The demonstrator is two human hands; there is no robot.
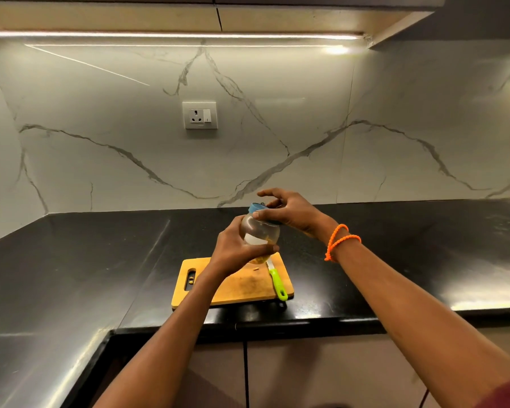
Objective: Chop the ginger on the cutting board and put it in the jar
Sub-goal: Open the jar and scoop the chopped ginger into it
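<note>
nearest, a wooden cutting board (242,285) lies on the black counter (395,260), a green-handled knife (278,283) resting along its right side and 1 small ginger scrap (256,269) left near its far edge. above the board, the left hand (236,248) is wrapped round the body of a clear jar (259,234), held tilted in the air with yellowish ginger pieces inside. the right hand (289,213) grips the jar's blue lid (258,209) with curled fingers. behind, a wall socket (200,115) sits on the marble backsplash.
</note>
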